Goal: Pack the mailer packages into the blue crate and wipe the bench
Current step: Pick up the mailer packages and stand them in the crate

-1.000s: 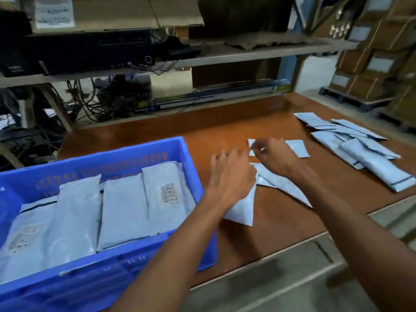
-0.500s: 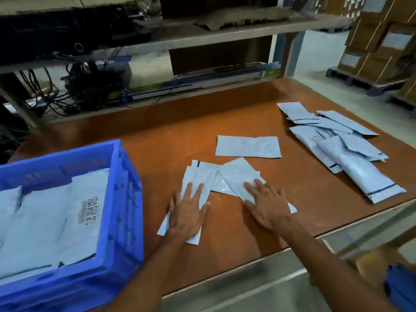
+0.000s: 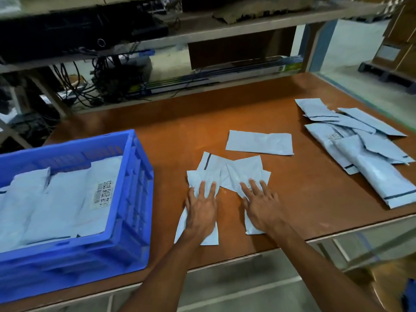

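Note:
A blue crate (image 3: 137,199) stands on the left of the brown bench (image 3: 292,199) with several grey mailer packages (image 3: 67,199) inside, one showing a barcode label. A small bunch of flat mailers (image 3: 238,174) lies at the bench's middle. My left hand (image 3: 201,212) rests flat, fingers spread, on the left mailers of that bunch. My right hand (image 3: 262,206) rests flat on the right ones. A single mailer (image 3: 258,143) lies just behind the bunch. A larger pile of mailers (image 3: 364,149) sits at the right end.
A shelf (image 3: 225,30) above the bench's back edge carries black equipment and cardboard. Tangled cables (image 3: 101,82) hang behind the bench on the left. Cardboard boxes on a pallet (image 3: 394,64) stand on the floor at right. The bench's front edge runs just below my wrists.
Both hands came down from the raised mailers and now lie flat on the middle bunch, pulling it a little closer. The view swung right, so the crate sits further left.

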`<state>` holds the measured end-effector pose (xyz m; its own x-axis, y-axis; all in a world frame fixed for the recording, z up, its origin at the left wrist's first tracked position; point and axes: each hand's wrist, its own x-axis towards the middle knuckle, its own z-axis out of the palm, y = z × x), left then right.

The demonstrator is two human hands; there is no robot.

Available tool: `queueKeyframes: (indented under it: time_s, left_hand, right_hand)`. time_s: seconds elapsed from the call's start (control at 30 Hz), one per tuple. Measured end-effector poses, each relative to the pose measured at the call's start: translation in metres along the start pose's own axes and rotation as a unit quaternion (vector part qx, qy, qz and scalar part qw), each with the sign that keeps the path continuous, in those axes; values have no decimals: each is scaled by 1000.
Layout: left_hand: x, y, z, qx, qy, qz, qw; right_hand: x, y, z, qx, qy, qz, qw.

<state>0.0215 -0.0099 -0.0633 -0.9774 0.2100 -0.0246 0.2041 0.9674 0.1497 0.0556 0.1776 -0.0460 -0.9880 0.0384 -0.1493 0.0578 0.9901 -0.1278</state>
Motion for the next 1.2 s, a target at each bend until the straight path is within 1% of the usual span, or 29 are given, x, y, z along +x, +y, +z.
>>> queueKeyframes:
  time_s: [0.07, 0.13, 0.2, 0.27, 0.37, 0.43, 0.47, 0.53, 0.6, 0.67, 0.7, 0.77, 0.83, 0.9, 0.93, 1.0, 1.03, 1.07, 1.1, 1.13, 1.2]
  left_hand:
    - [-5, -2, -8, -8, -6, 9, 1000]
    - [-9, -4, -30, -35, 32, 9, 999]
    - [-10, -8, -63, -53, 100, 17, 993]
    - [-10, -16, -108, -57, 179, 39, 981]
    - [-16, -41, -189, -88, 328, 76, 937]
    - [-29, -73, -239, -101, 404, 83, 905]
    - [-37, -95, -260, -100, 423, 82, 897]
    - [-53, -149, -290, -75, 448, 63, 889]
    - [-70, -211, -305, -38, 463, 30, 885]
    - [-82, -287, -300, 10, 442, -7, 897]
    - [-87, -327, -292, 50, 413, -15, 909]
    - [-89, -407, -267, 124, 322, -42, 938]
    - [-89, -465, -251, 143, 247, -72, 955]
    - [-89, -488, -245, 132, 193, -70, 970]
    - [-88, -491, -243, 149, 174, -52, 972]
    - [-84, -499, -235, 183, 108, -21, 977]
    - [-86, -498, -236, 176, 69, -28, 982]
    - [-82, -505, -233, 192, 23, -23, 981]
    - [-81, -510, -230, 170, -20, -32, 985]
    - [-79, -513, -226, 183, -59, -23, 981]
    - [-81, -515, -219, 139, -150, -39, 978]
  right_hand:
    - [-7, -4, -4, 3, 8, 8, 1000]
    - [-12, -9, -13, 21, 40, 25, 999]
    - [-14, -23, -36, 55, 93, 25, 994]
    - [-13, -49, -68, 90, 164, -2, 982]
    - [-14, -113, -127, 137, 267, -72, 951]
    - [-18, -166, -160, 173, 304, -116, 929]
    - [-21, -195, -172, 188, 318, -141, 918]
    - [-28, -251, -187, 207, 336, -186, 900]
    - [-30, -307, -188, 218, 323, -211, 896]
    - [-29, -362, -175, 222, 288, -226, 904]
    - [-27, -388, -165, 215, 266, -231, 911]
    - [-22, -433, -140, 178, 222, -229, 931]
    - [-15, -465, -117, 130, 189, -217, 949]
    - [-7, -480, -103, 95, 153, -197, 964]
    - [-3, -483, -97, 78, 126, -181, 972]
    - [4, -486, -89, 33, 46, -135, 989]
    - [6, -486, -87, 13, 3, -112, 994]
    - [8, -486, -85, -3, -28, -96, 995]
    - [10, -487, -84, -16, -41, -92, 995]
    - [11, -487, -84, -24, -41, -97, 994]
    - [17, -489, -82, -40, -47, -127, 990]
